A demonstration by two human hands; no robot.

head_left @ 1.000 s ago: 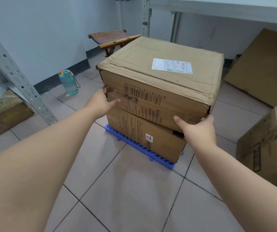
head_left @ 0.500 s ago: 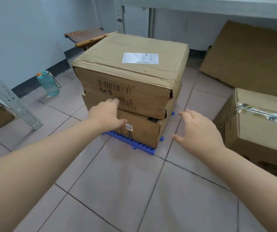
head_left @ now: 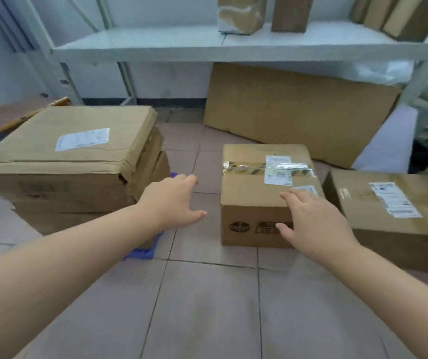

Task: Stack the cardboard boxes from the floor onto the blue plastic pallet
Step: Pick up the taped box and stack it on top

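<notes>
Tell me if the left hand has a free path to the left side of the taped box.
Probably yes. The left hand hangs open over bare floor tiles between the stack on the pallet and the taped box. Nothing lies in that gap. The right hand is already over the box's near right corner.

On the left, the top box [head_left: 62, 141] lies on a lower box [head_left: 83, 203], and that stack sits on the pallet [head_left: 143, 251], whose corner pokes out in front. To the right, across a strip of floor [head_left: 194, 307], stands the middle box [head_left: 262, 195]; just right of it lies another box [head_left: 399, 213]. Behind them a flat sheet [head_left: 298, 112] leans under the shelf [head_left: 207, 45], which carries upright boxes [head_left: 288, 11]. A stool [head_left: 18, 115] stands behind the stack.
</notes>
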